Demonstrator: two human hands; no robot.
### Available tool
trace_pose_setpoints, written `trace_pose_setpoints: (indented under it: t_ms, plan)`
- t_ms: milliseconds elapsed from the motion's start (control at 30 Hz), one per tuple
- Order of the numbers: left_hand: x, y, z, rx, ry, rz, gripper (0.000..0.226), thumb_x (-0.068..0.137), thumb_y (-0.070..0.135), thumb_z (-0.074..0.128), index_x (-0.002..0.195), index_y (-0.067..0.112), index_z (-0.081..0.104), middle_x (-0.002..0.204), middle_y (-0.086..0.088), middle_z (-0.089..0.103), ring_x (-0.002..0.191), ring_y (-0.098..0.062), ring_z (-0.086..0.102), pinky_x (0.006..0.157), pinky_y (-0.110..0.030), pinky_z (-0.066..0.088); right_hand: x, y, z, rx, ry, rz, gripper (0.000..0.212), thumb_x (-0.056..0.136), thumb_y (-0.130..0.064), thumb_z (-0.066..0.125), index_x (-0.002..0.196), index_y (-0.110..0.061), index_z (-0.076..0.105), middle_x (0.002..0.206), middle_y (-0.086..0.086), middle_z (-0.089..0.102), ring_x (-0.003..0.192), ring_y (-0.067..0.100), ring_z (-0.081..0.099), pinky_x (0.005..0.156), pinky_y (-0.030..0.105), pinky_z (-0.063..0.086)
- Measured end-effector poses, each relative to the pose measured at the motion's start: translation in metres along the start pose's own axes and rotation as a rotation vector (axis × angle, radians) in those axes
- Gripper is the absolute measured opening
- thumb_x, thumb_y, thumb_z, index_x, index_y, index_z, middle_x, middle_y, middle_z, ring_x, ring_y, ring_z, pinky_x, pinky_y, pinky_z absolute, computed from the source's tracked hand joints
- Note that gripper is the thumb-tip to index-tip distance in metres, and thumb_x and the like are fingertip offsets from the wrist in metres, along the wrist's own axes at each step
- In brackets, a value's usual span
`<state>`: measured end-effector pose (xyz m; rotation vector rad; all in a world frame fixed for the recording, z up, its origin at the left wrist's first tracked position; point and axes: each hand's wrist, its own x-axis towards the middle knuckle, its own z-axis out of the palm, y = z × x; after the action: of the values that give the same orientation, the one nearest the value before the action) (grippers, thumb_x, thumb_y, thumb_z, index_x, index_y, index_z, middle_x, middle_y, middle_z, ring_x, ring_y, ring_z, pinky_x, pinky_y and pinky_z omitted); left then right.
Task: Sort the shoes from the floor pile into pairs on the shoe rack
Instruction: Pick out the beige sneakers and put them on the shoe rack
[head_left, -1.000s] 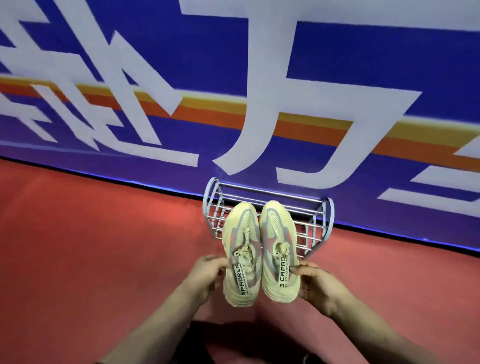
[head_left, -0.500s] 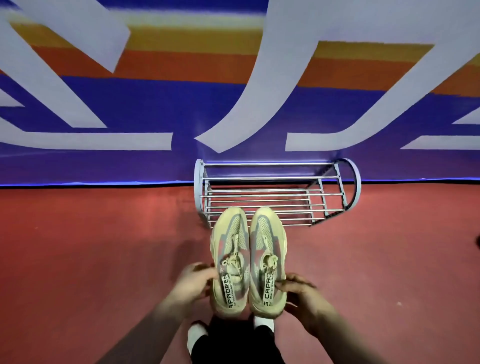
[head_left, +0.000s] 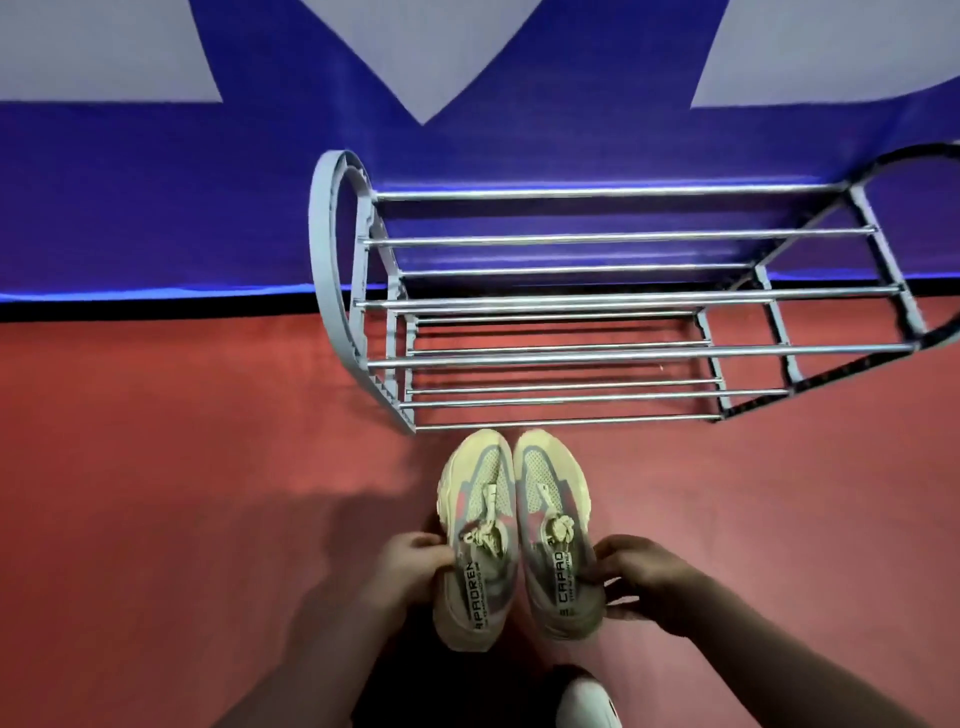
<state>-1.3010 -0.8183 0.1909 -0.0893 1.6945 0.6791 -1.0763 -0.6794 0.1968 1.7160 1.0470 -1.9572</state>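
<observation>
Left hand (head_left: 415, 566) and right hand (head_left: 647, 582) clasp seemingly light, soft mesh shoes (head_left: 485, 587) by their outer sides, just before the front edge of the rack (head_left: 597, 356).

The left grip (head_left: 413, 569) and right grip (head_left: 641, 582) are bare, as are the forearms behind them as far as the view shows. Dark, near-black trousers (head_left: 457, 691) cover the legs, and one foot wears a white-toed shoe (head_left: 584, 701).
</observation>
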Motion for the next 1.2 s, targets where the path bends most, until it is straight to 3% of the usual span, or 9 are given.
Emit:
trace_pose_setpoints:
  t_ms: [100,233,333,467,600,733,867,1000,1200]
  plan:
    - [0.047,-0.005,-0.002,0.075,-0.003,0.019,0.033,0.060,0.012,0.078,0.091,0.000,0.072,0.065,-0.007,0.069,0.048,-0.011,0.059,0.043,-0.014,0.041,0.056,-0.006,-0.006,-0.125,-0.071,0.008,0.011,0.078,-0.008,0.068,0.088,-0.009,0.065,0.079,0.009,0.070,0.072,0.022,0.063,0.074,0.034,0.053]
    - [0.105,-0.007,-0.007,0.077,0.053,0.098,0.057,0.050,0.021,0.078,0.105,0.009,0.069,0.088,-0.011,0.073,0.072,-0.019,0.064,0.064,-0.024,0.046,0.110,-0.011,-0.012,-0.086,-0.090,-0.060,0.016,0.077,0.001,0.064,0.085,-0.014,0.065,0.074,0.005,0.066,0.066,0.019,0.059,0.068,0.029,0.051]
    - [0.131,0.005,-0.003,-0.021,0.046,0.118,0.040,0.073,0.004,0.071,0.111,0.011,0.062,0.087,-0.008,0.070,0.077,-0.017,0.061,0.070,-0.026,0.045,0.142,-0.012,-0.013,0.055,-0.051,-0.113,0.027,0.072,0.006,0.067,0.094,-0.010,0.068,0.065,0.002,0.063,0.049,0.013,0.047,0.065,0.027,0.046]
    - [0.167,0.024,0.010,-0.039,0.049,0.221,0.039,0.082,-0.003,0.062,0.120,0.005,0.059,0.087,-0.004,0.067,0.066,-0.008,0.061,0.046,-0.015,0.046,0.179,-0.036,-0.010,0.095,0.027,-0.213,0.023,0.074,0.006,0.068,0.093,-0.007,0.064,0.059,0.001,0.062,0.045,0.011,0.041,0.059,0.023,0.042]
    - [0.182,0.035,0.019,-0.112,0.101,0.291,0.023,0.089,-0.003,0.055,0.105,0.012,0.058,0.071,0.004,0.068,0.054,-0.006,0.059,0.036,-0.007,0.041,0.199,-0.063,-0.004,0.138,0.079,-0.334,0.029,0.077,0.008,0.065,0.098,-0.011,0.060,0.071,0.006,0.065,0.053,0.013,0.054,0.050,0.019,0.039]
    - [0.198,0.040,0.016,-0.253,0.209,0.406,0.037,0.091,-0.002,0.053,0.128,0.003,0.055,0.120,-0.011,0.063,0.093,-0.018,0.060,0.079,-0.019,0.048,0.209,-0.080,0.009,0.231,0.053,-0.460,0.014,0.089,0.003,0.057,0.095,-0.005,0.066,0.081,0.006,0.072,0.068,0.016,0.065,0.057,0.022,0.049]
    - [0.205,0.032,0.009,-0.296,0.284,0.398,0.041,0.087,0.000,0.060,0.127,0.004,0.057,0.125,-0.011,0.062,0.110,-0.020,0.058,0.097,-0.026,0.040,0.225,-0.083,0.015,0.226,0.148,-0.542,0.019,0.089,0.002,0.057,0.107,0.000,0.064,0.102,0.016,0.070,0.084,0.024,0.065,0.069,0.026,0.052]
    - [0.209,0.018,0.009,0.006,0.370,0.273,0.041,0.080,0.031,0.070,0.116,0.012,0.062,0.111,-0.010,0.068,0.102,-0.028,0.064,0.094,-0.035,0.050,0.234,-0.071,0.008,0.153,0.370,-0.450,0.020,0.079,-0.005,0.069,0.094,0.005,0.061,0.079,0.018,0.067,0.063,0.025,0.058,0.056,0.028,0.043]
    - [0.208,0.007,0.024,-0.060,0.193,0.183,0.040,0.088,0.029,0.062,0.122,0.014,0.048,0.084,-0.002,0.056,0.070,-0.022,0.062,0.061,-0.029,0.053,0.225,-0.060,0.016,0.156,0.225,-0.268,0.024,0.091,-0.029,0.060,0.085,-0.006,0.065,0.079,0.013,0.067,0.057,0.020,0.059,0.052,0.023,0.045]
